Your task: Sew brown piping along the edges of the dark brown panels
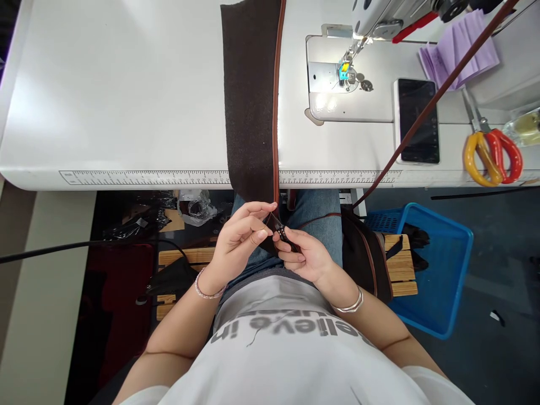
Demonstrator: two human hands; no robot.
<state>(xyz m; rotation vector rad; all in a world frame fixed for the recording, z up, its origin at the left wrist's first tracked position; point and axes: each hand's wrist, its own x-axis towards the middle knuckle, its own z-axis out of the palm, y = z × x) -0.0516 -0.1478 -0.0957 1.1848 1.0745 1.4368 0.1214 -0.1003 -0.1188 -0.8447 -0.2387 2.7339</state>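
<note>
A long dark brown fabric strip point(250, 95) with reddish-brown piping along its right edge runs down the table and over its front edge to my lap. My left hand point(238, 239) is closed at the strip's lower end, fingertips at the piped edge. Whether a thread is also pinched there is too small to tell. In my right hand point(307, 254) are small black thread snips point(282, 230), their thin tips pointing up-left to the strip between my hands. My right fingers wrap round the snips and partly hide them.
A sewing machine point(382, 22) stands at back right, its presser foot above the metal plate. Beside it lie a phone point(417, 121), scissors point(491, 152) and purple paper point(464, 50). A reddish-brown cord point(426, 115) slants across. A blue basket point(458, 270) and a wooden stool point(403, 273) are below.
</note>
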